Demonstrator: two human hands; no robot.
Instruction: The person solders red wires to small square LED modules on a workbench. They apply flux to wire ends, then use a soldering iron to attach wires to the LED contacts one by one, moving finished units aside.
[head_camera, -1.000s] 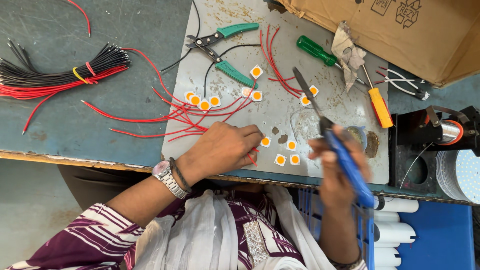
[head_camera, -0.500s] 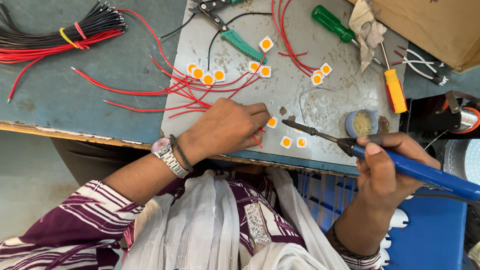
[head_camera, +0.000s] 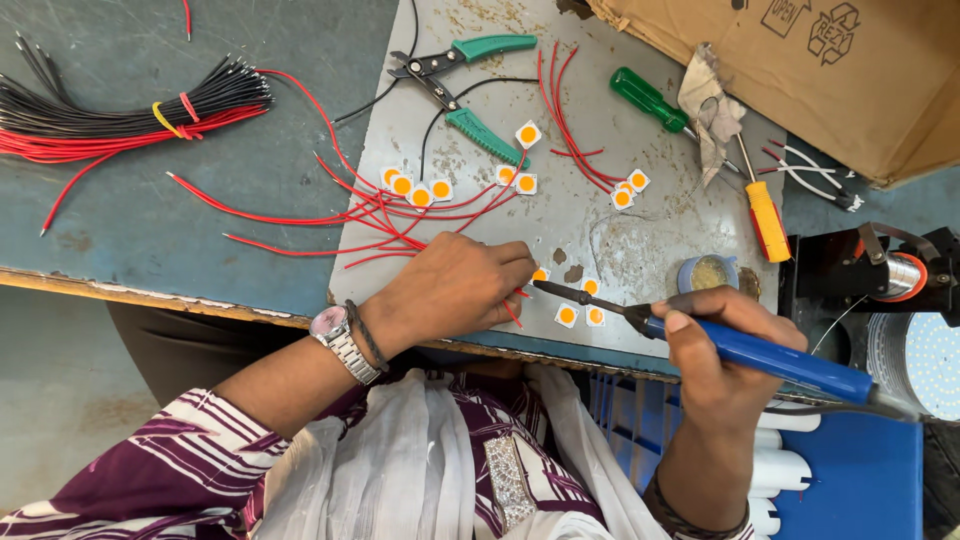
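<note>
Pinning a small white LED chip (head_camera: 540, 274) w/ its red wire (head_camera: 512, 312) flat on the grey metal plate (head_camera: 560, 215), left hand (head_camera: 450, 290) has fingers pressed together over them, prob. so they stay put under heat. Right hand (head_camera: 715, 345) is clamped round the blue soldering iron (head_camera: 720, 345), tip angled down just right of that chip. More loose chips (head_camera: 580, 315) lie just below the tip; flux tin (head_camera: 708, 272) sits right of it, near for dipping. Green pliers (head_camera: 460, 85) and the black/red wire bundle (head_camera: 120, 120) lie farther up and left of the chip.
</note>
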